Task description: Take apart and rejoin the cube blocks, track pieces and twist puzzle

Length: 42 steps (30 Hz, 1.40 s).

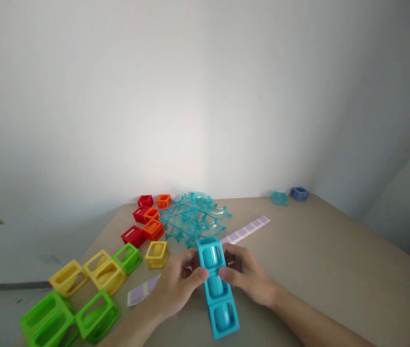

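Observation:
A light-blue column of three joined open cube blocks is held between both hands near the front middle of the table. My left hand grips its left side, thumb on the front face and fingers curled behind. On the right side my right hand grips it the same way, thumb near the joint of the upper and middle cubes. The column leans with its top away. Under and behind the hands runs a lilac paper strip with pale squares. One yellow block lies just left of my left hand.
Clear teal curved track pieces are heaped at the back middle. Red and orange blocks stand beside them. Yellow and green blocks fill the left front. A teal piece and a blue block sit by the back wall.

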Each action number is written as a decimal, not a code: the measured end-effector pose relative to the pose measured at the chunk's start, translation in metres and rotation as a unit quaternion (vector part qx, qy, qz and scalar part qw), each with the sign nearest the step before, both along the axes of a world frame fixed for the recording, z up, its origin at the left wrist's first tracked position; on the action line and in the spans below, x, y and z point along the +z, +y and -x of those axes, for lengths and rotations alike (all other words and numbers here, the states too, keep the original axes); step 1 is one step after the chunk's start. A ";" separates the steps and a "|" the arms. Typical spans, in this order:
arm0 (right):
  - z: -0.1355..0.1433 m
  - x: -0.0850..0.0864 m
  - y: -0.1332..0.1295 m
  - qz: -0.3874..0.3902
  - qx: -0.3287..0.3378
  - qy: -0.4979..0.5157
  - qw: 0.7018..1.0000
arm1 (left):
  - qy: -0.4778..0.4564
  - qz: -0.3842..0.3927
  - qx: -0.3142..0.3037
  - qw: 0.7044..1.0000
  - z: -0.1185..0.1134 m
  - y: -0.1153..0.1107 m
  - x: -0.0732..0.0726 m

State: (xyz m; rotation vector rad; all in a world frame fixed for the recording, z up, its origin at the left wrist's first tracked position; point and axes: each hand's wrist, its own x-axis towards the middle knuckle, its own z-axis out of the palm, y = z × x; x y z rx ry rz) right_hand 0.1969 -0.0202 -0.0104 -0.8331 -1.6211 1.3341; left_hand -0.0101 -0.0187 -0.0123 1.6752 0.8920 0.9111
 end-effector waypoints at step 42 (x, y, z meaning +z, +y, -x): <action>-0.147 -0.005 0.068 -0.095 -0.384 -0.590 0.703 | 0.510 -0.139 0.065 0.847 0.005 0.004 0.016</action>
